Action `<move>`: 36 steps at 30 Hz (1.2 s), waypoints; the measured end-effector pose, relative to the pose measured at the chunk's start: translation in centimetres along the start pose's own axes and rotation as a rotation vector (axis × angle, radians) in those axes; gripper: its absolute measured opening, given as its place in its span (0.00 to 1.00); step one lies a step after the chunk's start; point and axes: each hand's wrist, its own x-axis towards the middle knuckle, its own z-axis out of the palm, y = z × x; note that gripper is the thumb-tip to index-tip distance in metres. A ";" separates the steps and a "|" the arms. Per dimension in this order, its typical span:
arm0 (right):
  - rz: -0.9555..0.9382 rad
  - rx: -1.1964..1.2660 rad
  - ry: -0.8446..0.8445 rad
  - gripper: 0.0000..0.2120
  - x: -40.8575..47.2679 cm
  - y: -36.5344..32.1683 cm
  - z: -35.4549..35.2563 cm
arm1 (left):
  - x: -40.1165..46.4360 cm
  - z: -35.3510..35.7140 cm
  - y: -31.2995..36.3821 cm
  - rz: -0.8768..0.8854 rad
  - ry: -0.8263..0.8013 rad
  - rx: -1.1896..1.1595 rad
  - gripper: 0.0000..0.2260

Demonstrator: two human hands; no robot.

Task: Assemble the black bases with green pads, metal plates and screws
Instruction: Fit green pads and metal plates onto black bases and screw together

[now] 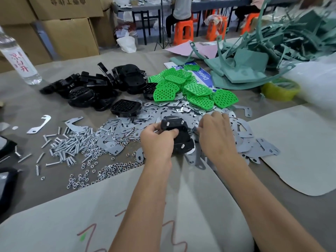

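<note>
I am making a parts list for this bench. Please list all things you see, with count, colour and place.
held base: one, black, screw ends up, centre
bases: pile, black, far left
pads: pile, bright green, far centre
plates: heap, grey, centre-right
screws: heap, silver, left
nuts: scattered, silver, near left
scraps: heap, dull green, far right
tape: one roll, yellow, right
bottle: one, clear, far left
left hand: grips held base
right hand: on plates
</note>
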 end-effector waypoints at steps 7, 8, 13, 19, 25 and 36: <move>0.060 0.005 -0.045 0.16 0.6 0.5 0.5 | 0.1 -0.2 0.1 0.014 0.026 -0.022 0.11; 0.041 -0.027 -0.045 0.16 0.6 0.5 0.6 | 0.1 -0.1 0.1 0.015 0.025 -0.025 0.11; 0.051 0.010 0.175 0.13 1.1 1.2 0.1 | 0.4 -0.6 0.3 0.005 0.010 -0.021 0.10; 0.040 0.381 0.632 0.10 2.9 -0.2 -2.1 | 1.2 -3.8 0.8 0.025 -0.008 -0.082 0.12; 0.073 1.187 0.101 0.08 3.2 -7.8 -1.4 | 2.5 -9.2 1.5 0.145 0.054 -0.053 0.13; -0.107 1.347 -0.154 0.10 -1.3 -15.2 3.0 | 4.4 -13.9 1.2 0.342 0.251 0.079 0.10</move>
